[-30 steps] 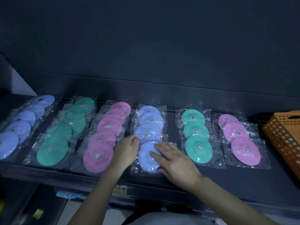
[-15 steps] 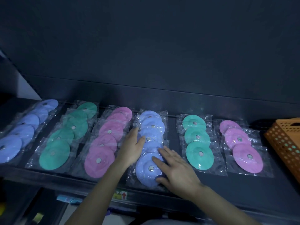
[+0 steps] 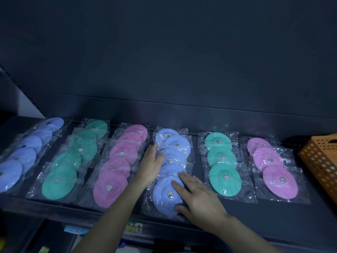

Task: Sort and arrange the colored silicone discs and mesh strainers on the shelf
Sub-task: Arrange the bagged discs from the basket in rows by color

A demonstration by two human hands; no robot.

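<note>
Left hand (image 3: 152, 165), right hand (image 3: 198, 199) cover blue discs (image 3: 182, 151); orange basket (image 3: 321, 161), perhaps plastic, rightmost.

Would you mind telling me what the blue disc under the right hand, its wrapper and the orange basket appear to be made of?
Blue disc: likely silicone, matte and smooth, with a shiny, metal-looking centre stud. Wrapper: thin clear plastic film, glossy and wrinkled, catching glints. Orange basket: probably rigid moulded plastic, given its regular round holes.

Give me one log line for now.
focus: middle blue row | left hand: flat, touching row's left side | right hand: flat, pressing front blue disc
</note>
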